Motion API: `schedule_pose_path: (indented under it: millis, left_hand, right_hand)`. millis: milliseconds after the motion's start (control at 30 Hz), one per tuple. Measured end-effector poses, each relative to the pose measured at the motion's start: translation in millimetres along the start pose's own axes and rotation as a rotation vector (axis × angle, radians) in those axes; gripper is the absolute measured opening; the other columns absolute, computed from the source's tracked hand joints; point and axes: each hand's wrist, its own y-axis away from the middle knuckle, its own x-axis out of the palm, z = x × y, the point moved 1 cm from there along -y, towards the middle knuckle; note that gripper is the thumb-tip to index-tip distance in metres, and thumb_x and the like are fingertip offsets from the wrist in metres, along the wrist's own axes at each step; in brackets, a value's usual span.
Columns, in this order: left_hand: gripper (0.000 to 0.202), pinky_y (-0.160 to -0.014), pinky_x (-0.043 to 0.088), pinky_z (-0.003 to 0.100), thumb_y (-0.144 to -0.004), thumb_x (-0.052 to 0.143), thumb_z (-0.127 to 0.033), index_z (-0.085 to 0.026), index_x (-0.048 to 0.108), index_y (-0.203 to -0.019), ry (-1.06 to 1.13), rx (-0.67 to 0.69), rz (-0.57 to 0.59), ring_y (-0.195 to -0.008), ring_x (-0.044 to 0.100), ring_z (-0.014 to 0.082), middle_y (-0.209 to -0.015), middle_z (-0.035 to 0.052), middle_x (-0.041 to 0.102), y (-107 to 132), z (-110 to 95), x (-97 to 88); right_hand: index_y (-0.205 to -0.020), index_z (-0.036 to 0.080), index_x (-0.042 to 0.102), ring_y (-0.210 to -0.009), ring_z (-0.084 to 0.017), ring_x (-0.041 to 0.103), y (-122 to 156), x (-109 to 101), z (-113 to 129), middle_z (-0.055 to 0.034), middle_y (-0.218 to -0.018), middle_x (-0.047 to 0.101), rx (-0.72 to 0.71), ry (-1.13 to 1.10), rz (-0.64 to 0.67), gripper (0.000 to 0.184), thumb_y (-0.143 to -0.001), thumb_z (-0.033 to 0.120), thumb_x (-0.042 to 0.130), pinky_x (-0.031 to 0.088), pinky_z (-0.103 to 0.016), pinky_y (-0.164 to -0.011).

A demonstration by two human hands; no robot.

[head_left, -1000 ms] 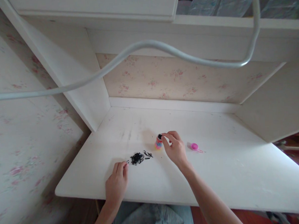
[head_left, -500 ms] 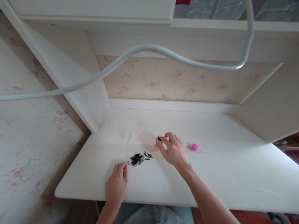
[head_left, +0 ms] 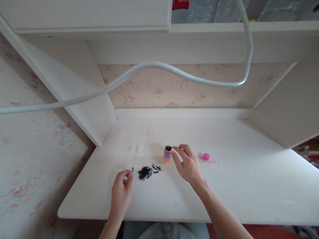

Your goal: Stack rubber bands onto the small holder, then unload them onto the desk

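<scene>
My left hand [head_left: 122, 186] pinches a small black hair elastic [head_left: 132, 169] between thumb and fingertips, just above the desk. Right of it lies a loose pile of black hair elastics [head_left: 145, 173], with several strays beside it. A small clear jar [head_left: 167, 156] with pink, blue and yellow colouring stands upright, black elastics showing at its uncovered mouth. Close to the jar's right side is my right hand [head_left: 188, 164], thumb and index finger apart with nothing visible between them. Farther right, a pink lid [head_left: 206, 156] with a loop strap rests on the desk.
The white desk [head_left: 231, 187] has a raised back edge and side panels. A pale cable [head_left: 152, 65] hangs across the view in front of the cabinet [head_left: 91, 13]. Plastic-wrapped bottles [head_left: 204, 6] fill the upper shelf. Floral wallpaper covers the left wall.
My right fingers have drawn back from over the jar's mouth to its right side. My left hand has lifted the pinched elastic slightly away from the pile. The view has shifted a little.
</scene>
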Motion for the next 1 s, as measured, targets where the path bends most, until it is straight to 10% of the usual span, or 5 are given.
schedule_pose_path:
  millis: [433,667,1000]
  left_hand:
    - [0.024,-0.063,0.046,0.023,-0.092,0.045,-0.036,-0.019,0.061,-0.092,0.120,0.351,0.160,-0.064,0.055,0.0096,-0.091,0.0034,0.061,-35,-126,49.3]
    - [0.024,-0.069,0.046,0.025,-0.093,0.044,-0.035,-0.020,0.062,-0.094,-0.045,0.409,0.169,-0.074,0.059,0.0125,-0.094,0.0039,0.061,-43,-138,77.0]
    - [0.024,-0.068,0.047,0.023,-0.092,0.047,-0.035,-0.020,0.065,-0.098,-0.119,0.469,0.147,-0.069,0.059,0.0102,-0.096,0.0039,0.062,-40,-144,69.2]
  right_hand:
    - [-0.095,0.020,0.068,-0.065,-0.012,0.057,93,25,-42,-0.0068,-0.096,0.061,0.346,-0.233,0.073,0.035,-0.095,0.041,0.039,0.046,-0.025,-0.064]
    - [-0.091,0.021,0.067,-0.060,-0.011,0.053,83,25,-46,-0.0051,-0.093,0.060,0.373,-0.267,0.088,0.034,-0.095,0.041,0.039,0.044,-0.024,-0.061]
    - [-0.090,0.021,0.068,-0.057,-0.010,0.051,85,26,-50,-0.0048,-0.090,0.061,0.370,-0.277,0.073,0.036,-0.094,0.043,0.040,0.042,-0.023,-0.057]
